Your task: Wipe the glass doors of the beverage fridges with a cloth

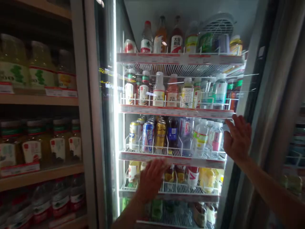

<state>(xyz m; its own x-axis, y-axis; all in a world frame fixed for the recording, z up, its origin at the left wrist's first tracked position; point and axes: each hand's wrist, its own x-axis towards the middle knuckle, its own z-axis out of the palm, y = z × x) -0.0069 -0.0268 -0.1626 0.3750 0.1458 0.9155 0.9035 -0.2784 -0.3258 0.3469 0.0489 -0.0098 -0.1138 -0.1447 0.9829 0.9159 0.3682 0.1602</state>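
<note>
My left hand (152,178) is in front of the lower shelves of a lit drinks fridge, back of the hand up. Its fingers stretch forward, blurred by motion, and I see nothing held. My right hand (238,136) is raised near the fridge's right side, its fingers apart and nothing in them. Left of it stand clear bottles with a pink label (215,140) and a green label (200,138). A gold can (160,135), a blue can (148,136) and a dark bottle (172,132) share that shelf. Whether either hand touches anything, I cannot tell.
Upper fridge shelves (176,111) hold several bottles behind wire rails. A bright light strip (116,95) runs down the left side. Reflections cross the fridge front. At left, a wooden shelf (40,175) carries several bottled drinks; a metal frame (269,127) stands at right.
</note>
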